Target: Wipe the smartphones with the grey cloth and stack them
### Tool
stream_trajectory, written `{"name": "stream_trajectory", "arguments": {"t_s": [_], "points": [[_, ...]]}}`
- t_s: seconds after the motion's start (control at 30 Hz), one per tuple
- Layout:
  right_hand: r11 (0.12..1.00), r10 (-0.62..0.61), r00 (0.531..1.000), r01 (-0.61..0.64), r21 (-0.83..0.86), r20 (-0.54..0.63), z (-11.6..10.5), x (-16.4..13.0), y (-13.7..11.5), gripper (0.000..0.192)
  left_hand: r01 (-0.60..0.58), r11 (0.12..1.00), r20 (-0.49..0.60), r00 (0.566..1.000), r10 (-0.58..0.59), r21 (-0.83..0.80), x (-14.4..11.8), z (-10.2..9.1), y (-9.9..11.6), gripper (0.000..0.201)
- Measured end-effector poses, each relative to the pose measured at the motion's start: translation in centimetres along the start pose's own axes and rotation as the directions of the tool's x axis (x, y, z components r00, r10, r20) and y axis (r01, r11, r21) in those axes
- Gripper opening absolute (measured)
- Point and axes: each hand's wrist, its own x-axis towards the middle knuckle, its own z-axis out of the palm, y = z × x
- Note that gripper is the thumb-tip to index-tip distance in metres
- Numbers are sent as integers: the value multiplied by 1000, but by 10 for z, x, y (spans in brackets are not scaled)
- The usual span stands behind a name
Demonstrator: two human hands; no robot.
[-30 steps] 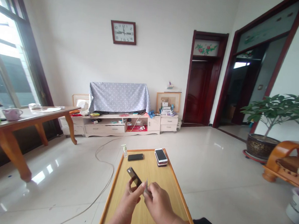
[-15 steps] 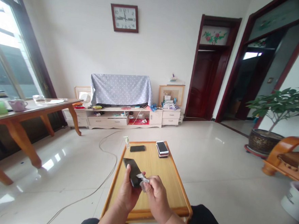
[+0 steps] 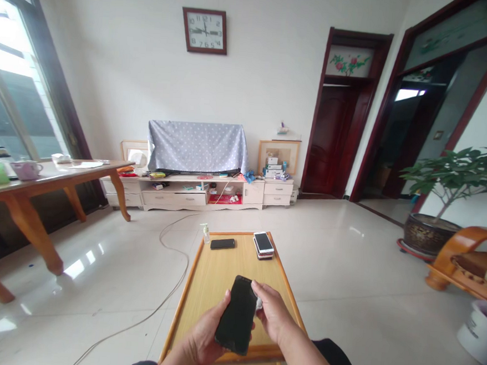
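Note:
A black smartphone (image 3: 236, 315) lies in my left hand (image 3: 210, 331), dark screen up, over the near part of a small wooden table (image 3: 207, 283). My left thumb runs along its left edge, and fingertips show at its right edge. My right hand (image 3: 274, 312) is closed on a crumpled white wipe (image 3: 259, 303), mostly hidden by the fingers. It is at the phone's upper right corner, with the thumb by that corner. Farther back on the table rest another black phone (image 3: 223, 244) and a stack of phones (image 3: 263, 245) topped by a white one.
A small pump bottle (image 3: 206, 233) stands at the table's far left corner. A cable (image 3: 169, 294) trails over the floor to the left. Beyond are a low TV cabinet (image 3: 175, 200), a dining table (image 3: 47, 182), a potted plant (image 3: 431, 234) and a white bucket (image 3: 481, 332).
The phone has come nearer and swung more upright, its screen facing me. My right hand, with the wipe, has gone from the phone's lower end to its upper right corner.

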Motion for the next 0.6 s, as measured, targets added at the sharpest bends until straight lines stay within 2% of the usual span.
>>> {"name": "stream_trajectory", "arguments": {"t_s": [0.1, 0.17, 0.2, 0.23, 0.3, 0.37, 0.4, 0.43, 0.53, 0.6], "points": [[998, 54, 998, -55, -17, -32, -8, 3, 14, 44, -15, 992, -159, 987, 35, 123, 6, -11, -9, 68], [998, 46, 994, -50, -36, -96, -15, 7, 28, 46, -41, 941, -241, 962, 128, 335, 11, -21, -12, 72], [998, 37, 991, -43, -44, -131, -18, 9, 35, 47, -57, 880, -261, 944, 201, 472, 13, -25, -13, 75], [998, 27, 986, -36, -48, -163, -21, 12, 42, 48, -70, 785, -262, 921, 287, 615, 16, -29, -14, 81], [999, 9, 978, -19, -47, -209, -25, 17, 52, 49, -46, 514, -223, 866, 448, 856, 23, -37, -17, 97], [999, -6, 973, -3, -41, -230, -26, 20, 58, 48, 40, 233, -163, 827, 538, 972, 32, -45, -22, 106], [999, -13, 973, 4, -41, -229, -25, 21, 60, 48, 79, 130, -138, 824, 550, 988, 37, -48, -26, 102], [999, -19, 975, 10, -43, -222, -24, 22, 60, 48, 108, 70, -129, 814, 566, 992, 42, -52, -30, 96], [998, -29, 981, 16, -69, -191, -23, 22, 57, 45, 121, 24, -109, 765, 635, 992, 56, -64, -38, 84], [993, -48, 976, 23, -116, -214, -27, 23, 53, 41, 101, 15, -85, 730, 678, 995, 62, -70, -39, 80]]}}
